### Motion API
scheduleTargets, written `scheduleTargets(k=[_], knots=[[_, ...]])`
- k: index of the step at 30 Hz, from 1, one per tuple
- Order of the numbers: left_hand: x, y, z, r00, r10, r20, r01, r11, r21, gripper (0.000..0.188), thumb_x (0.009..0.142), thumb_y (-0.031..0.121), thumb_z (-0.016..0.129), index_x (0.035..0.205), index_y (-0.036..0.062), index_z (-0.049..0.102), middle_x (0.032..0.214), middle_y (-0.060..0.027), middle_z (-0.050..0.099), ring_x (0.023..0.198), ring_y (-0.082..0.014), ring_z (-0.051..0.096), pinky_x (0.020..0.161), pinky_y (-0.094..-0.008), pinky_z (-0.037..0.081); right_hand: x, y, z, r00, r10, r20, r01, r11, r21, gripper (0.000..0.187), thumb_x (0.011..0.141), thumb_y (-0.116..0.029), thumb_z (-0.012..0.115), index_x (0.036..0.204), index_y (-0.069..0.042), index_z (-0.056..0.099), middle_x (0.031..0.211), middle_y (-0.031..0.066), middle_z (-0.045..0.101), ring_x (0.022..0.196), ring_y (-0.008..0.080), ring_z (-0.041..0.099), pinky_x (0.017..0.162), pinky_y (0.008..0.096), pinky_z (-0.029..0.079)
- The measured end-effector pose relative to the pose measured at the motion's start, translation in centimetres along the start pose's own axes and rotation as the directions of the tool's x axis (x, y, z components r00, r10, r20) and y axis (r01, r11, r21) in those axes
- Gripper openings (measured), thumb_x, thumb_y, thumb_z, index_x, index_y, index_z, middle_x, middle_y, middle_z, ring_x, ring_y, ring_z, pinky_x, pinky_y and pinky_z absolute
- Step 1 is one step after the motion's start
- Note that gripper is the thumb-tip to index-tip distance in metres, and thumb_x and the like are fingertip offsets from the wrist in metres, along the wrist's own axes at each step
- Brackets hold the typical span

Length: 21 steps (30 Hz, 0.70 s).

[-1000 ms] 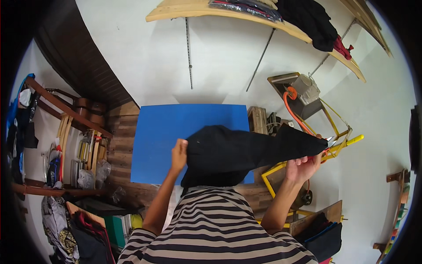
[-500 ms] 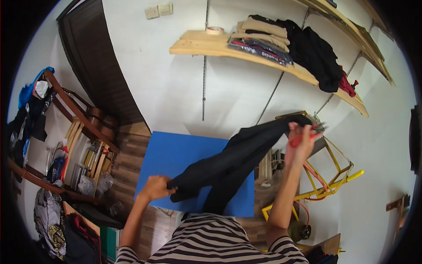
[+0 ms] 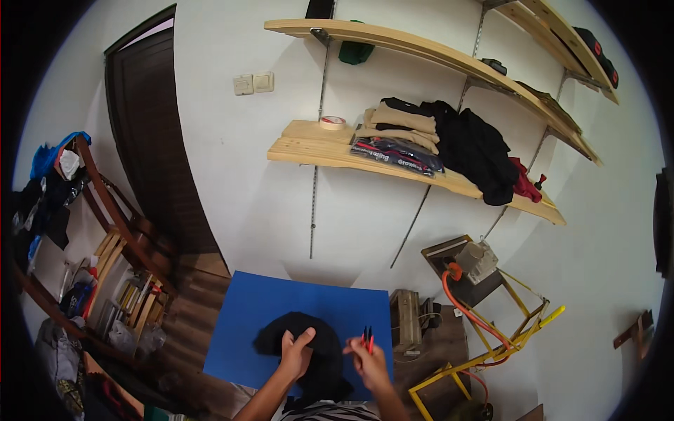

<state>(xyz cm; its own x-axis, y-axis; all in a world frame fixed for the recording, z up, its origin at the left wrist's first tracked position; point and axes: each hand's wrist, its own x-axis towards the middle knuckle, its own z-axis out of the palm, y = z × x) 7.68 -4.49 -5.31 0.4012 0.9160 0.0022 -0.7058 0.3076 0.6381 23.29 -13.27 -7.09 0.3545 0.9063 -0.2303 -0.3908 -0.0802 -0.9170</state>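
Black cloth (image 3: 327,354), matte and curved

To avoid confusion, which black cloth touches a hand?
The black cloth over the blue table, against the left hand; others, like the black heap on the shelf, touch none.

The person wears a striped top (image 3: 330,412), of which a small part is visible at the lower edge of the frame, close to the middle. Its dark stripes, almost black, alternate with pale ones, and they are narrow. The rest of its cut cannot be told from this small part. Both the left forearm (image 3: 269,394) and the right forearm (image 3: 390,403) are bare where they show, and the left hand (image 3: 298,353) and the right hand (image 3: 370,363) are bare also.
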Motion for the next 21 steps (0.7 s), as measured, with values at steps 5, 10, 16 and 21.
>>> scheduleTargets(k=[5,10,16,21], knots=[[-1.7,-3.3,1.0,0.996,0.062,-0.069,-0.036,0.942,0.332,0.034,0.083,0.023,0.073,0.073,0.0077,0.044,0.075,0.0028,0.052,0.067,-0.0007,0.043,0.053,-0.0190,0.034,-4.0,-0.2,0.5,0.990,-0.104,-0.091,0.100,0.994,-0.049,0.021,0.086,-0.015,0.068,0.100,-0.002,0.061,0.076,0.0036,0.060,0.052,0.0041,0.046,0.047,0.0189,0.036],[-2.7,-2.6,1.9,0.992,-0.080,0.093,0.003,0.776,0.631,0.021,0.089,0.016,0.066,0.095,0.0001,0.053,0.086,-0.0019,0.060,0.073,-0.0064,0.053,0.061,-0.0224,0.043,-3.0,-0.1,-0.1,0.879,-0.472,-0.062,0.392,0.792,-0.468,0.030,0.076,-0.013,0.077,0.098,-0.001,0.060,0.078,0.0013,0.059,0.065,0.0051,0.052,0.057,0.0209,0.042],[-3.0,-0.1,4.5,0.974,0.120,0.192,-0.205,0.831,0.518,0.024,0.092,0.014,0.060,0.071,0.0018,0.057,0.069,0.0032,0.057,0.062,-0.0026,0.049,0.050,-0.0194,0.039,-1.4,1.6,-1.7,0.722,-0.684,-0.104,0.408,0.542,-0.735,0.026,0.069,0.000,0.070,0.094,0.000,0.062,0.072,0.0085,0.061,0.066,0.0164,0.060,0.062,0.0293,0.048],[-2.7,2.6,3.8,0.992,0.116,0.049,-0.125,0.923,0.365,0.020,0.091,0.012,0.061,0.098,-0.0020,0.049,0.088,-0.0115,0.063,0.077,-0.0205,0.065,0.064,-0.0367,0.059,-0.3,2.6,-3.9,0.739,-0.640,-0.213,0.238,0.542,-0.806,0.020,0.073,-0.003,0.066,0.092,-0.001,0.064,0.074,0.0152,0.063,0.067,0.0214,0.064,0.065,0.0315,0.049]])
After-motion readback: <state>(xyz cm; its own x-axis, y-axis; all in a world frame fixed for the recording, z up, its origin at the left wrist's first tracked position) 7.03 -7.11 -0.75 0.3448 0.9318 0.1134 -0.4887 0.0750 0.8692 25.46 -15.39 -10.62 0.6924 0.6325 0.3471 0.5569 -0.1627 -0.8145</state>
